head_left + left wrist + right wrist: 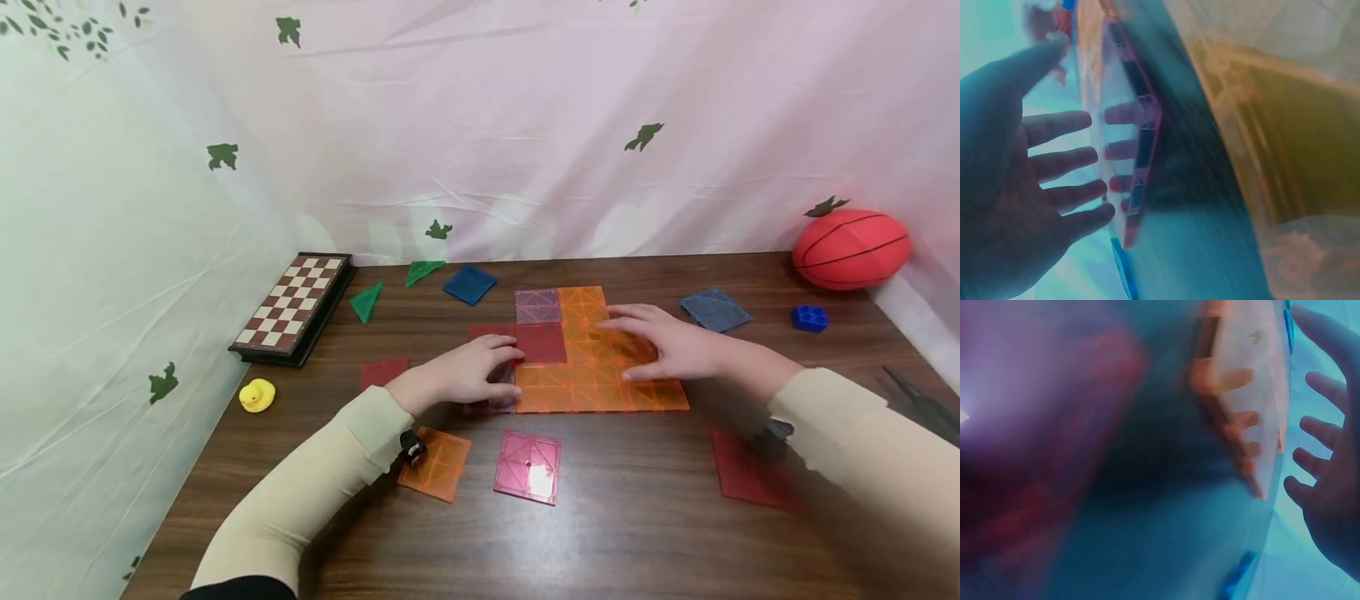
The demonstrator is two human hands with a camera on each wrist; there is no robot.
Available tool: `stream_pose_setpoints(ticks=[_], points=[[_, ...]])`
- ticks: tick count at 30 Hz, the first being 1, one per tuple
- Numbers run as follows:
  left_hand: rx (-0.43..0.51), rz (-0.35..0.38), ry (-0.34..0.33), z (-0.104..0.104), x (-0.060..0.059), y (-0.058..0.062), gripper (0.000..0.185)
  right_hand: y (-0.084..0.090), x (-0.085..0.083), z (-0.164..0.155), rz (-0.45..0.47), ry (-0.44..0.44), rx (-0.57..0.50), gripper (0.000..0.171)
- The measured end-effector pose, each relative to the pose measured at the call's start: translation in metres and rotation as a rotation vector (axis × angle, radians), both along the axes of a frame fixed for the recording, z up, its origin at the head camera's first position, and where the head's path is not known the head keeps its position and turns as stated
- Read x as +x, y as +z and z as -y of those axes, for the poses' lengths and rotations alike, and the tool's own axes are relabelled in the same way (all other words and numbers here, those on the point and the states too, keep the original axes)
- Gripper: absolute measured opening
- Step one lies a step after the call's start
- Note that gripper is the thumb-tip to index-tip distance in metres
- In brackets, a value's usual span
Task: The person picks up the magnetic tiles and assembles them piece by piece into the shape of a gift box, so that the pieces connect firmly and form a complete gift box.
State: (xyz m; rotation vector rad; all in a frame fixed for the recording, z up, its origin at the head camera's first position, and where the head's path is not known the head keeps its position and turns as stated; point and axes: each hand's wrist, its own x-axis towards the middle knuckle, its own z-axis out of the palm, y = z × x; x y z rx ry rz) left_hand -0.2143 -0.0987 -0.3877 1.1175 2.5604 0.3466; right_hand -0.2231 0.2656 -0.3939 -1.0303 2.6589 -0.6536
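Flat see-through building tiles lie joined in a patch mid-table: orange tiles (581, 387) along the front and right, a purple tile (537, 306) at the back, a dark red tile (542, 343) in the middle. My left hand (468, 372), fingers relaxed and spread, is at the patch's left side, overlapping more red and purple tiles there. At the right side, my right hand (678, 343) has its fingertips over the orange tiles, thumb apart. In the wrist views, the left hand (1022, 162) and right hand (1338, 487) show loosely straight fingers with nothing gripped.
Nearer me lie a loose orange tile (435, 471), a pink tile (527, 467) and a red tile (750, 471). Behind are blue tiles (469, 285) and green triangles (366, 302). A chessboard (292, 304) and rubber duck (257, 395) stand left; a red ball (851, 250) and blue brick (809, 317) right.
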Motion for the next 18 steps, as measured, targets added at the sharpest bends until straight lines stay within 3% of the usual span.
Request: stream_pose_setpoints(ticks=[3,6,12,18], points=[[0.058,-0.044,-0.006,0.002,0.005,0.002,0.058,-0.007,0.013,-0.012,0.004,0.013,-0.012,0.085],[0.102,-0.106,-0.029,0.004,0.018,0.009,0.054,-0.012,0.022,-0.018,0.020,0.023,-0.015,0.089],[0.126,-0.147,-0.129,0.001,0.067,0.016,0.052,-0.018,0.033,-0.020,0.014,0.019,-0.015,0.088],[0.061,-0.171,-0.245,-0.003,0.106,0.002,0.056,-0.021,0.034,-0.020,0.012,0.020,-0.020,0.084]])
